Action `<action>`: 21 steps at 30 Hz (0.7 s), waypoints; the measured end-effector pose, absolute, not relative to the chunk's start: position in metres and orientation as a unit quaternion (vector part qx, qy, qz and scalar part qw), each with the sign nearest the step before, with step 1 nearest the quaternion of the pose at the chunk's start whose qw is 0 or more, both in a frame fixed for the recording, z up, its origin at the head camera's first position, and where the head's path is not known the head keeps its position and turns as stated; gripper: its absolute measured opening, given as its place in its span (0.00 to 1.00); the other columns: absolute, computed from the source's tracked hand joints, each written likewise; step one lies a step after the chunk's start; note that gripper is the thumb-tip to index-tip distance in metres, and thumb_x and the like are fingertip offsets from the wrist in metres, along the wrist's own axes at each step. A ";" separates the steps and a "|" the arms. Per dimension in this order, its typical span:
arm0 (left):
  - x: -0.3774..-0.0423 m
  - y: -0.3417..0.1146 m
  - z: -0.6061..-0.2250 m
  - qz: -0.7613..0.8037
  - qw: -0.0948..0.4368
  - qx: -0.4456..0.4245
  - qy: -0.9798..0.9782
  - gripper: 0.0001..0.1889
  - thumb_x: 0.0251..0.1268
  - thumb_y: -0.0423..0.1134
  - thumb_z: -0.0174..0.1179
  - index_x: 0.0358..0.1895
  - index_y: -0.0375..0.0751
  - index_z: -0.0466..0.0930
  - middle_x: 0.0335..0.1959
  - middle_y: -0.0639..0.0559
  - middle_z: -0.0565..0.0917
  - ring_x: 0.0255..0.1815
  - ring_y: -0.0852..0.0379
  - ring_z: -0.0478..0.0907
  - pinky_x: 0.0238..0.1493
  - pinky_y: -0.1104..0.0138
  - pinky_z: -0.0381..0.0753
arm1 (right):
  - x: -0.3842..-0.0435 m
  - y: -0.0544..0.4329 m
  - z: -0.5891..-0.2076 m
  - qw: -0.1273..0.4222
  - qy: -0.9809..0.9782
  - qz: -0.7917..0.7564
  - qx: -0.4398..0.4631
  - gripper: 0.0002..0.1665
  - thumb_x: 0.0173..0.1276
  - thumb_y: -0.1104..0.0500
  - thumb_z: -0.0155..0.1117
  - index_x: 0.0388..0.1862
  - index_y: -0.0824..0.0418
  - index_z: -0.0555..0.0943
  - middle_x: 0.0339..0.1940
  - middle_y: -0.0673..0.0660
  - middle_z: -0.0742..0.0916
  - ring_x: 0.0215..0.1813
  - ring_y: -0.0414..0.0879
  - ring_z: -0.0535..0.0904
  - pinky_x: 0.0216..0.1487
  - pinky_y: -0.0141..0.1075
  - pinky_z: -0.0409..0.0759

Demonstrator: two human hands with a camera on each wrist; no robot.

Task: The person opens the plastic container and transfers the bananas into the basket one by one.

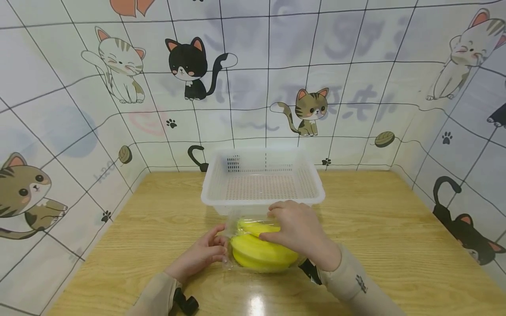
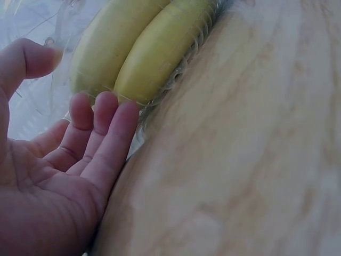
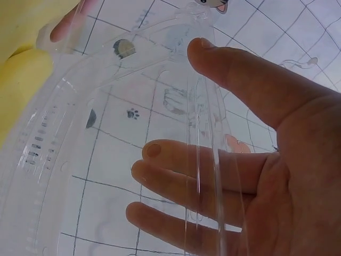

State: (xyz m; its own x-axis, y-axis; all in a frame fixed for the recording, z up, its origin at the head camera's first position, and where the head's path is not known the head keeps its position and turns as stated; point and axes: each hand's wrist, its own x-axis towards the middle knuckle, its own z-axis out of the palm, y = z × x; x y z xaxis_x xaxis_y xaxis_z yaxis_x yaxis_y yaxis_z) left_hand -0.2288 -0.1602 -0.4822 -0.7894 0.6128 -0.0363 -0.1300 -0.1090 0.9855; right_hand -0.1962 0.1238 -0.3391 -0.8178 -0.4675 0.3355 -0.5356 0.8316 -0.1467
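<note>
Cat-printed walls (image 1: 245,96) are rising behind the wooden surface (image 1: 138,245), where a white basket (image 1: 262,202) is standing with its slotted floor showing. Just in front of it, the yellow bananas (image 1: 265,254) are lying in a clear plastic box (image 1: 228,260) on the surface, between my two hands. My left grip (image 1: 202,253) is lying loose at the box's left end, fingers lightly bent, seemingly touching the plastic but pinching nothing. My right grip (image 1: 298,224) is reaching over the box with thumb and fingers well apart, the fingers showing through clear plastic in the right wrist view; I am not able to tell how firmly it is pressing.

I am judging this to be work on the box's upper edge, so I should be bracing the end with my left fingers while spreading my right fingers' pressure along the plastic, since a thin wall is likely bowing under one hard spot. I should also be minding the bananas' skins and guiding the plastic edge clear of them.
</note>
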 end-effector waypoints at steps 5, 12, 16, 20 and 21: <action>-0.227 -0.160 -0.477 0.693 0.258 0.179 0.649 0.40 0.63 0.25 0.55 0.74 0.38 0.44 0.40 0.46 0.73 0.38 0.55 0.74 0.43 0.64 0.79 | -0.196 0.123 -0.338 0.130 -0.950 0.122 0.256 0.29 0.48 0.35 0.74 0.39 0.56 0.88 0.46 0.51 0.87 0.48 0.51 0.82 0.41 0.46 0.80; -0.224 -0.158 -0.465 0.652 0.238 0.178 0.697 0.38 0.58 0.25 0.55 0.73 0.36 0.49 0.39 0.43 0.75 0.37 0.54 0.75 0.41 0.64 0.80 | -0.195 0.122 -0.336 0.119 -0.954 0.127 0.242 0.28 0.49 0.36 0.75 0.39 0.56 0.88 0.46 0.49 0.87 0.49 0.49 0.82 0.42 0.44 0.80; -0.222 -0.157 -0.461 0.636 0.229 0.175 0.716 0.40 0.57 0.26 0.56 0.73 0.33 0.47 0.39 0.42 0.75 0.35 0.53 0.76 0.40 0.64 0.80 | -0.195 0.122 -0.334 0.117 -0.955 0.133 0.236 0.27 0.49 0.37 0.75 0.40 0.55 0.88 0.46 0.49 0.87 0.49 0.49 0.82 0.42 0.43 0.80; -0.221 -0.155 -0.457 0.623 0.222 0.173 0.730 0.40 0.55 0.25 0.56 0.72 0.33 0.50 0.38 0.42 0.75 0.34 0.53 0.76 0.38 0.64 0.80 | -0.196 0.124 -0.334 0.129 -0.952 0.140 0.241 0.26 0.51 0.38 0.74 0.40 0.56 0.87 0.45 0.50 0.87 0.48 0.49 0.82 0.43 0.43 0.80; -0.221 -0.154 -0.457 0.620 0.219 0.173 0.733 0.39 0.54 0.25 0.56 0.72 0.34 0.51 0.38 0.42 0.75 0.34 0.53 0.76 0.38 0.64 0.79 | -0.196 0.124 -0.333 0.135 -0.949 0.141 0.246 0.26 0.51 0.38 0.74 0.40 0.56 0.87 0.44 0.50 0.87 0.47 0.49 0.82 0.43 0.43 0.80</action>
State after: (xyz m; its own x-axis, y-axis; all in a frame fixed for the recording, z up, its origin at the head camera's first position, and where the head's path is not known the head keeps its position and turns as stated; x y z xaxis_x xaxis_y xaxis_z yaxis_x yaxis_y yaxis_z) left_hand -0.2208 -0.1544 -0.4567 -0.8436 0.5263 -0.1065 -0.0177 0.1710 0.9851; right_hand -0.1962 0.1245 -0.3334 -0.8426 -0.4289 0.3258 -0.5051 0.8393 -0.2013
